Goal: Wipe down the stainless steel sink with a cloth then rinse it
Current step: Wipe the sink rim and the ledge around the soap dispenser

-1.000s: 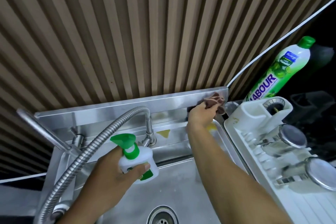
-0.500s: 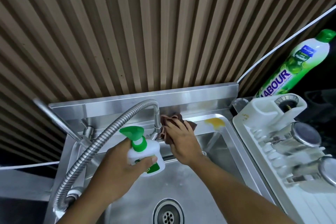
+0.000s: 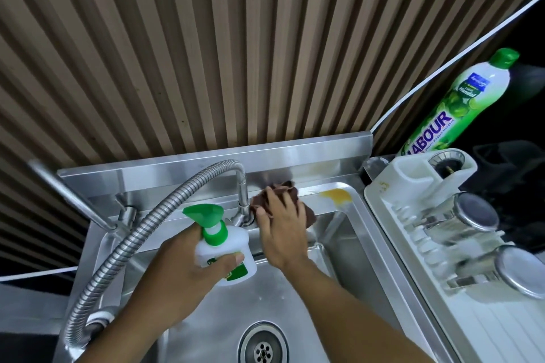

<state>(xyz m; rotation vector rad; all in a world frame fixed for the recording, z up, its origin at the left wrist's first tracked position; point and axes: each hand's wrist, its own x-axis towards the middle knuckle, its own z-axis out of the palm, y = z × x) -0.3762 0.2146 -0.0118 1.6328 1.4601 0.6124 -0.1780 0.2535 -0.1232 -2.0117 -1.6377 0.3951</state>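
Behind the faucet, right hand presses the brown cloth flat-fingered onto the sink ledge; left hand grips the spray bottle.

In the sink, the floor around the drain lies open; the flexible hose arches across the left, the dish rack borders the right.

Brown, green and white against the grey steel of my sink.
My cloth is dark brown. My spray bottle is white with a bright green trigger and label. A yellow-orange stain marks the ledge. The wall is striped in tan and dark brown. The rack is off-white, and the detergent bottle is green and white with purple lettering.
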